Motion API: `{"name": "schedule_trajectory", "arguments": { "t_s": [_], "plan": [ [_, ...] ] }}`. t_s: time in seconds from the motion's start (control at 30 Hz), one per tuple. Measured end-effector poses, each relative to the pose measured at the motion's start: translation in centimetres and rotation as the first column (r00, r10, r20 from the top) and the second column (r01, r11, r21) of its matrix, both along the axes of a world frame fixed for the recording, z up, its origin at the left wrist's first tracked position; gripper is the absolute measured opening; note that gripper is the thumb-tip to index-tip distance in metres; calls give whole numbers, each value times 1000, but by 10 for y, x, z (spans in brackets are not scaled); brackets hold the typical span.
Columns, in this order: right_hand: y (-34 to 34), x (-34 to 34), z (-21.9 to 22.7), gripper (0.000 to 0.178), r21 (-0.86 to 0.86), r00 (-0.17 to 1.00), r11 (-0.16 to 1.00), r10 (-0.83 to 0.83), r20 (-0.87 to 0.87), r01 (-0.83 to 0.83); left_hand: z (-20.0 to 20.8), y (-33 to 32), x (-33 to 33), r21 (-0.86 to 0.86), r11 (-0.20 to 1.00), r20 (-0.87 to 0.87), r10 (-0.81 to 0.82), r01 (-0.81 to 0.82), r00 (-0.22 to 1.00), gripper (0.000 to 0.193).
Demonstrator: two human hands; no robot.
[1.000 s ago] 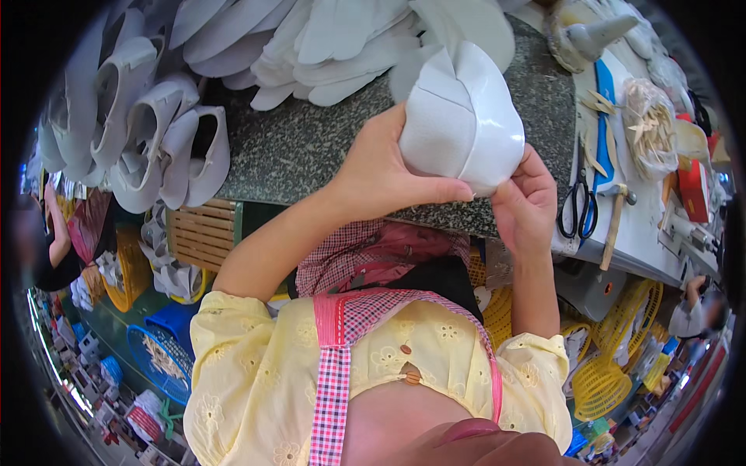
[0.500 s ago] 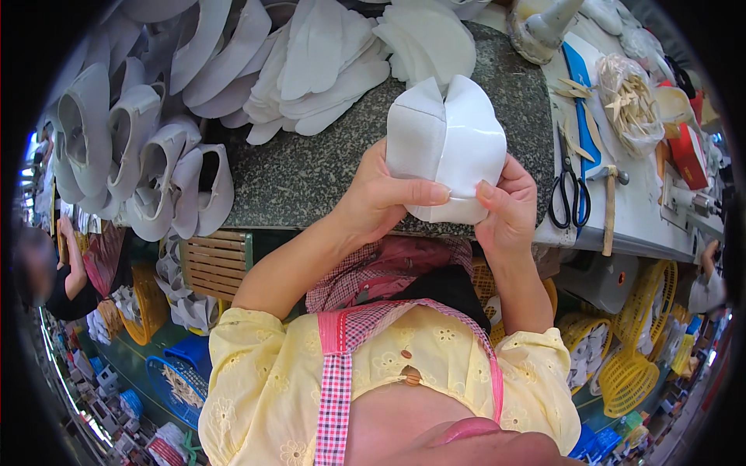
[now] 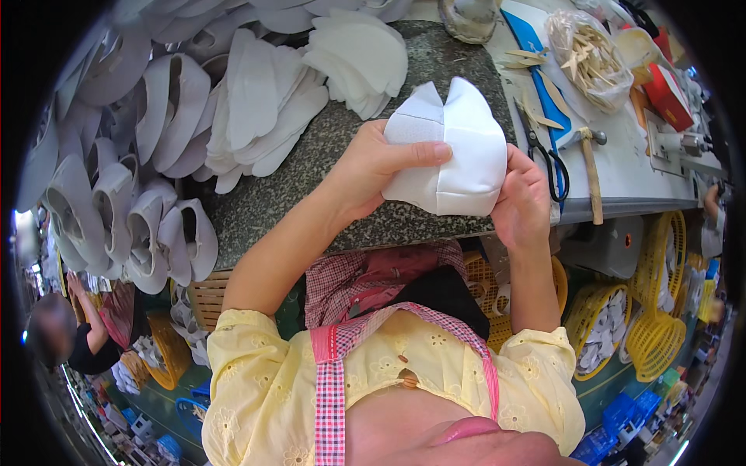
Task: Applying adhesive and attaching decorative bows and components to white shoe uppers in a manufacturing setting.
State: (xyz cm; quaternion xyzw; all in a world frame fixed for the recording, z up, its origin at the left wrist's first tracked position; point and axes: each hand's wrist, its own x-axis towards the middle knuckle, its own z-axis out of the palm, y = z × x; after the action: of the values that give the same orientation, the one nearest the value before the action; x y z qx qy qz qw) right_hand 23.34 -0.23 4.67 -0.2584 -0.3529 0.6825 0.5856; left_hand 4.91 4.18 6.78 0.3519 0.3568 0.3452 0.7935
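Note:
A white shoe upper (image 3: 471,155) with a seam down its middle and a notch in its far edge is held up over the near part of the worktop. My left hand (image 3: 365,172) grips its left side, the thumb lying flat across the front near the seam and the other fingers hidden behind. At its right edge is my right hand (image 3: 521,194), fingers curled in and pinching that edge. To the left lie stacked white sole-shaped pieces (image 3: 260,101), and beyond the upper a fanned pile of rounded white pieces (image 3: 357,58).
Many white shoes (image 3: 128,221) crowd the left of the speckled stone worktop (image 3: 287,206). On the right are black scissors (image 3: 548,163), a hammer (image 3: 592,175), a blue strip (image 3: 548,101) and a bag of pale wooden pieces (image 3: 589,62). Yellow baskets (image 3: 653,342) stand below.
The upper has been turned and its near edge now shows flat. My right thumb has left its front for the right edge; my left thumb lies higher. The view has shifted.

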Motion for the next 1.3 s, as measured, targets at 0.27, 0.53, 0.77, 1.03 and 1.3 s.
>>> {"name": "schedule_trajectory", "arguments": {
  "t_s": [0.27,0.53,0.77,1.03,1.3],
  "plan": [
    [7,19,1,30,437,803,900,-269,531,13,2,25,-11,352,888,-291,-197,296,936,36],
    [41,-2,-57,21,753,189,446,-787,588,-484,-37,-9,-33,704,-408,-237,637,582,733,16],
    [25,-21,-50,23,742,69,520,-798,599,-423,-70,6,-45,654,-390,-170,759,648,629,18],
    [18,-43,-41,26,157,648,978,-210,732,140,-72,7,-20,792,-448,77,747,415,660,15],
    [29,-48,-48,15,383,563,912,-396,726,148,-71,-1,-17,820,-367,21,787,439,617,14]
  ]
}}
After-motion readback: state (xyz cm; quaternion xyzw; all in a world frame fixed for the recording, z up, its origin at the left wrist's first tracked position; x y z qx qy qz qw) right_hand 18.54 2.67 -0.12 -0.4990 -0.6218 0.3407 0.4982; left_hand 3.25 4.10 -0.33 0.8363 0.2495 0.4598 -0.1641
